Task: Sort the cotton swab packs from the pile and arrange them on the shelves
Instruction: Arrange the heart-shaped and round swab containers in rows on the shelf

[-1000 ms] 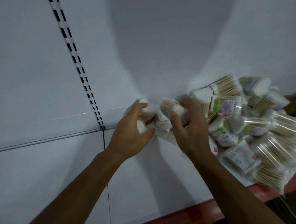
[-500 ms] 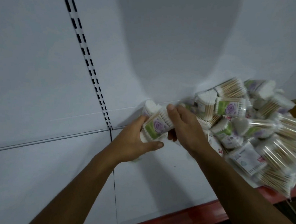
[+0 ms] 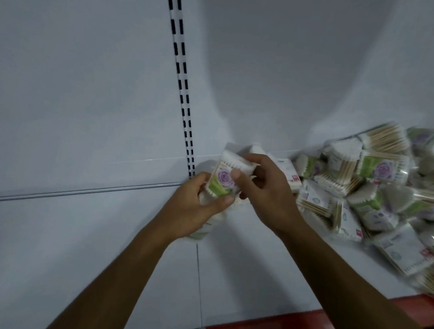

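Between both hands, my left hand [image 3: 195, 206] and right hand [image 3: 265, 191] pinch the swab pack [image 3: 222, 181], its long axis tilted upright, pile [image 3: 378, 196] rightward.

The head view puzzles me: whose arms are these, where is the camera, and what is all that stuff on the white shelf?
No machine here: a person is working with bare hands. The camera sits on their head and looks forward and down, so both arms reach into the picture from below.

The left hand and the right hand together grip one pack of cotton swabs, with a green label and a purple rose. The left hand seems to have more packs under it, though they are mostly hidden.

On the right, a pile of similar packs lies on the white shelf, which has a red front edge. Behind it is a white back panel with a slotted strip for hanging shelves.
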